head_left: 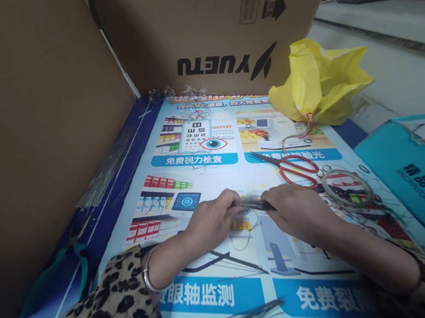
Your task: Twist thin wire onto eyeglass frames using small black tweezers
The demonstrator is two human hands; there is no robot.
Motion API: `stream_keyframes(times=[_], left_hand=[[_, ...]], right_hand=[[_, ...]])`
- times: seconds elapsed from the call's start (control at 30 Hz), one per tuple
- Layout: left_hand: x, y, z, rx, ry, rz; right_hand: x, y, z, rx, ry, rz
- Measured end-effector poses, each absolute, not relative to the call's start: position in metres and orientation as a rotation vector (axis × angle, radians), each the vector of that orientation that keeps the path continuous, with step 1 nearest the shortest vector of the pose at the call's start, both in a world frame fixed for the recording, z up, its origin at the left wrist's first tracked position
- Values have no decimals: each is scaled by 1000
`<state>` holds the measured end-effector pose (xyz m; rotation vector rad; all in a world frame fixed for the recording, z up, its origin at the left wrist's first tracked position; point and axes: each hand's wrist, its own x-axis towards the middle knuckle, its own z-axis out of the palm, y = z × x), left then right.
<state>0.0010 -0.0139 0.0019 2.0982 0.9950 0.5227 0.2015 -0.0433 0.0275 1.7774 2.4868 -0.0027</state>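
Held a dark tool (262, 204) closed within the right hand (302, 214), long axis aimed at nine o'clock, tip against the left hand (215, 217), nearer to that tip. Could not determine left finger closure or hold, owing to blur. Noted a thin wire (257, 219) just off the tip, toward six o'clock. From the right hand, located red-handled scissors (313, 163) at twelve, a yellow bag (317, 88) at one, a teal box (418, 183) at three; could not identify contents of either container.
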Motion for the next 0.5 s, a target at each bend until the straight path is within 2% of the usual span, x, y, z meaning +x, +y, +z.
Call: stream_keyframes(times=[0.5], left_hand=[[1,-13,0,2287,1037,517]], right_hand=[[200,-48,27,1749,2504,279]])
